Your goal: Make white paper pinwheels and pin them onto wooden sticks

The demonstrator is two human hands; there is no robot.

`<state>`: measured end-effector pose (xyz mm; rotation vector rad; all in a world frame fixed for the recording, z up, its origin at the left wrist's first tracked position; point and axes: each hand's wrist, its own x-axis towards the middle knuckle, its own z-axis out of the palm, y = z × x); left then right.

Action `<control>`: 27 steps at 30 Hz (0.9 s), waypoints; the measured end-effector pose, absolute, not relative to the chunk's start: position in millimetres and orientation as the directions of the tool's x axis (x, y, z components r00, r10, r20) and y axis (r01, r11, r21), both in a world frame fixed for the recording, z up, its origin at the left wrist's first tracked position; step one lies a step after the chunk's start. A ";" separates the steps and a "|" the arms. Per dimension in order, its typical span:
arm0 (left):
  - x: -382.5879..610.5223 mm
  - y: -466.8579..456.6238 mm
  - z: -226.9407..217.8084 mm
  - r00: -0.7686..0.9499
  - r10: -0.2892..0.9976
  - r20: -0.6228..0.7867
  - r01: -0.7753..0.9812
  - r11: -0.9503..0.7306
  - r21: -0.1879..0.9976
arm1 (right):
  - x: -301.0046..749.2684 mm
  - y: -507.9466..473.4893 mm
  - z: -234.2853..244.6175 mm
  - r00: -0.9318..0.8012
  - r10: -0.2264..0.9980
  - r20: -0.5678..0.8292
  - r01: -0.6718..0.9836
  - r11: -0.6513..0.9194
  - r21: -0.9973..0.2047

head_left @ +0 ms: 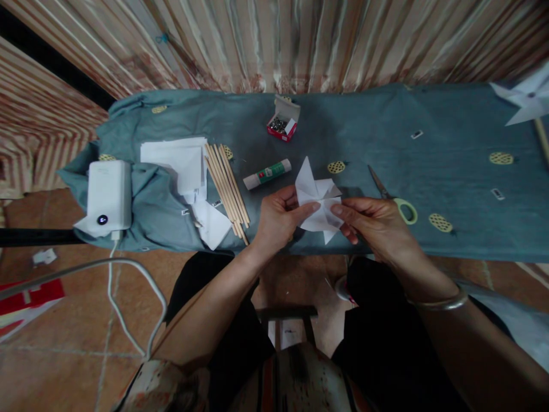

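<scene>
The left hand (278, 220) and right hand (377, 226) each have their fingers closed on the paper pinwheel (319, 197), held over the tabletop's (450, 149) near edge. A slackened pinch could let its folds spring open. Beyond lie scissors (392, 197), a glue stick (266, 173) and wooden sticks (227, 189).

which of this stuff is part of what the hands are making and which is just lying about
Likely in use: paper pinwheel, held by left hand and right hand; wooden sticks; glue stick; red box of small metal pieces; scissors; white paper sheets.

Seemingly just lying about: white charger and its cable; red paper on the floor; finished pinwheel at far right.
</scene>
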<state>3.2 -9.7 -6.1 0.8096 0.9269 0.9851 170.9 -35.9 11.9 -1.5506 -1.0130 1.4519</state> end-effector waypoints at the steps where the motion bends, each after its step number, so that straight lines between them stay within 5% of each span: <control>1: 3.3 -9.5 -5.9 0.256 0.931 -0.261 -0.317 0.336 0.887 | 171.1 -35.9 12.0 0.039 0.923 -0.383 0.058 -0.385 -0.921; 27: 3.0 -9.8 -7.5 0.227 0.935 -0.274 -0.264 0.330 0.906 | 170.4 -38.8 13.4 0.033 0.948 -0.317 0.140 -0.318 -0.938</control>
